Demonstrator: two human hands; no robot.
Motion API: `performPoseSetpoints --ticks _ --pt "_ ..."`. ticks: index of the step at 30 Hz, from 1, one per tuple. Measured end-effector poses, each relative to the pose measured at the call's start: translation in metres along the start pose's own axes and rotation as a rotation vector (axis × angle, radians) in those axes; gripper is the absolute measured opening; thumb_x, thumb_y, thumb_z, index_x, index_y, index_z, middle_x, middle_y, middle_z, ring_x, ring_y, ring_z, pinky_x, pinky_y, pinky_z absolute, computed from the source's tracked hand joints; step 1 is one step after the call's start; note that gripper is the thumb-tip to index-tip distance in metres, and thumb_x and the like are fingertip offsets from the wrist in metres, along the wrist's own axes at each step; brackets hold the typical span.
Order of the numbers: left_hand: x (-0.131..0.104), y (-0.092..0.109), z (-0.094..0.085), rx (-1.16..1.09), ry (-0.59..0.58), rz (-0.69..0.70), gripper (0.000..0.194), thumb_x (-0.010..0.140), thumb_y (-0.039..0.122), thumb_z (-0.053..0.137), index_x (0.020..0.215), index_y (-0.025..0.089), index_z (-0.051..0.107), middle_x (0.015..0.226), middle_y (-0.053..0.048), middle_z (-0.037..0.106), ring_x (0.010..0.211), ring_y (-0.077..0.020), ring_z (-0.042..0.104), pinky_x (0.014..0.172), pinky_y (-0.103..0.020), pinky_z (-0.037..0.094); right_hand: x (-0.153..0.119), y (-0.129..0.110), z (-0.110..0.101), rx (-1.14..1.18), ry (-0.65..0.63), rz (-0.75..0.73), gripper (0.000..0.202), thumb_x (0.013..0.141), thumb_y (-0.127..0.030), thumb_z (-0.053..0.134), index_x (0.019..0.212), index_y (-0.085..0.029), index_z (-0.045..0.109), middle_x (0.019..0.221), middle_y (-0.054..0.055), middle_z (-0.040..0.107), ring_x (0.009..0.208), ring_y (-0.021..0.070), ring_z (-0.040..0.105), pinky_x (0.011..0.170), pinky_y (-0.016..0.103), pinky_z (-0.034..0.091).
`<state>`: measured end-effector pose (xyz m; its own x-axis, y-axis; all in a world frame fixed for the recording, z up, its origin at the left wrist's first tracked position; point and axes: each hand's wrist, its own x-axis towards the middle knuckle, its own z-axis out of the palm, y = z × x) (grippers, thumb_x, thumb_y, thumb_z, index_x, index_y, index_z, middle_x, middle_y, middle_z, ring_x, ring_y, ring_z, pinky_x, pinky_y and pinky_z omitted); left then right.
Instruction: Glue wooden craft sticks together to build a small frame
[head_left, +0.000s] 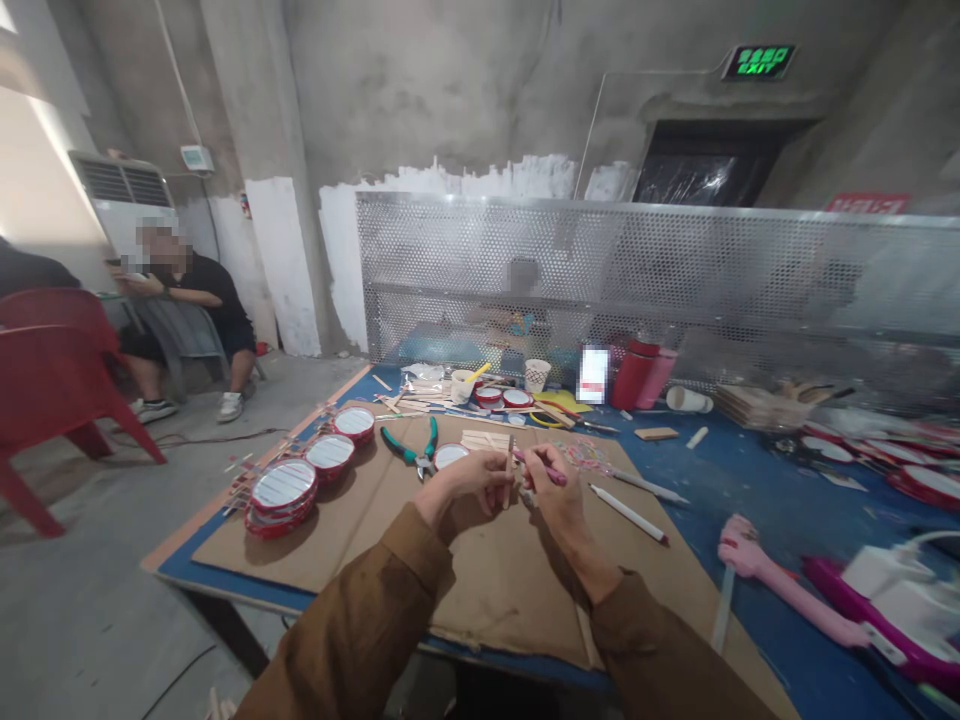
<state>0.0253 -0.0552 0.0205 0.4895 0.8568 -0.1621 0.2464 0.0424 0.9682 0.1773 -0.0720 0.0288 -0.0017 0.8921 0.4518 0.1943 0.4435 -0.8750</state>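
A bench [724,458] is overlaid by a sheet of cardboard [499,590], above which the work is held. At the left edge, red-rimmed discs [283,487] are stacked and lined up; on the right, well apart from the hands, a pink glue gun [795,590] is laid. The left hand [474,482] and right hand [556,492] are brought close together, each closed on its own object. Beyond the left hand, pliers [401,450] are spread open; just beside the right hand, a white marker [628,514] is laid slantwise. In the right hand a pink pen [553,475] is gripped, its near-level axis directed leftward at the stick [511,468]. The stick — slim, near upright — is pinched by the left fingertips, between the hands. No obstacle is seen between pen and stick; whether they are touching cannot be told.
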Motion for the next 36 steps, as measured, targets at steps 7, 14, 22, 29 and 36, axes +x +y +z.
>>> performPoseSetpoints --ticks 7,14,22,29,36 --pt "0.0009 -0.0015 0.0001 0.005 -0.013 0.007 0.027 0.084 0.041 0.058 0.085 0.016 0.049 0.057 0.001 0.059 0.044 -0.0110 0.056 0.046 -0.023 0.048 -0.0001 -0.0011 -0.0005 -0.017 0.015 0.012 0.028 0.079 -0.046 0.055 0.070 -0.020 0.057 0.057 -0.002 0.057 0.047 0.0126 0.050 0.048 0.025 0.041" --pt "0.0019 -0.0010 0.0004 0.018 0.010 -0.016 0.031 0.081 0.043 0.061 0.083 0.015 0.049 0.056 0.000 0.058 0.044 -0.0122 0.056 0.048 -0.026 0.048 -0.0010 -0.0030 -0.0012 -0.045 0.018 -0.012 0.028 0.079 -0.047 0.055 0.069 -0.021 0.057 0.055 -0.002 0.057 0.049 0.0134 0.051 0.049 0.025 0.042" --pt "0.0019 -0.0024 -0.0007 0.014 -0.010 0.015 0.028 0.082 0.042 0.059 0.086 0.016 0.049 0.057 0.000 0.059 0.045 -0.0118 0.057 0.045 -0.023 0.048 -0.0002 0.0002 -0.0012 -0.013 0.004 -0.012 0.028 0.080 -0.047 0.054 0.073 -0.021 0.057 0.058 -0.002 0.057 0.049 0.0130 0.053 0.049 0.025 0.042" --pt "0.0031 -0.0045 -0.0017 0.002 -0.027 0.017 0.034 0.081 0.046 0.062 0.089 0.015 0.050 0.058 0.000 0.060 0.046 -0.0117 0.057 0.046 -0.023 0.047 -0.0001 -0.0002 -0.0014 -0.010 0.015 -0.016 0.030 0.081 -0.049 0.054 0.074 -0.020 0.057 0.059 -0.002 0.056 0.051 0.0132 0.052 0.049 0.024 0.042" --pt "0.0029 -0.0039 -0.0008 0.002 -0.017 0.015 0.030 0.082 0.043 0.061 0.088 0.015 0.052 0.058 0.000 0.059 0.046 -0.0116 0.057 0.046 -0.023 0.048 0.0000 0.0030 -0.0003 -0.037 0.007 -0.039 0.029 0.082 -0.047 0.054 0.073 -0.020 0.057 0.061 -0.001 0.057 0.054 0.0133 0.052 0.051 0.024 0.042"
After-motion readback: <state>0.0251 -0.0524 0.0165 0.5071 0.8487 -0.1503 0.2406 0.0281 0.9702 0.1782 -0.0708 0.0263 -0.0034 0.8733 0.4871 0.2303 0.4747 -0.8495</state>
